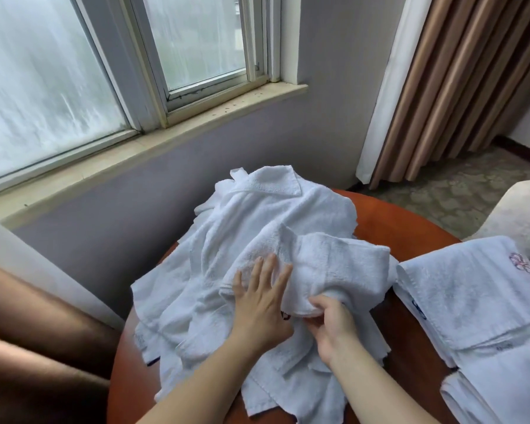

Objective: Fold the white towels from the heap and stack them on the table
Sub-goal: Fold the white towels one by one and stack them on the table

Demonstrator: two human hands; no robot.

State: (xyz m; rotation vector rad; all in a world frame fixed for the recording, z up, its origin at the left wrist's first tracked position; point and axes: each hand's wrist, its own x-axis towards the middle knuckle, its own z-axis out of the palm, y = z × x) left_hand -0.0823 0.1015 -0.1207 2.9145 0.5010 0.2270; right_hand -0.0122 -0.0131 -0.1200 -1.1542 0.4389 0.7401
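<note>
— Hands?
— The left hand (259, 304) lies spread flat on the top towel (334, 264). The right hand (334, 327) pinches its near edge, atop the heap (257, 215).
— Room?
— Bare table (410, 228) rim behind the heap. The folded stack (478, 295) is just right.

Hotel-type guest room, sliding window (196, 41) with stone sill (153, 143), brown pleated curtain (459, 87), patterned carpet (459, 191) — round wooden table (410, 228), logo-stitched white towels (471, 289), pale armchair (520, 209)

No wording is legible; the folded towel (471, 289) bears a pink embroidered emblem (522, 264) and a blurred blue mark (419, 309).
</note>
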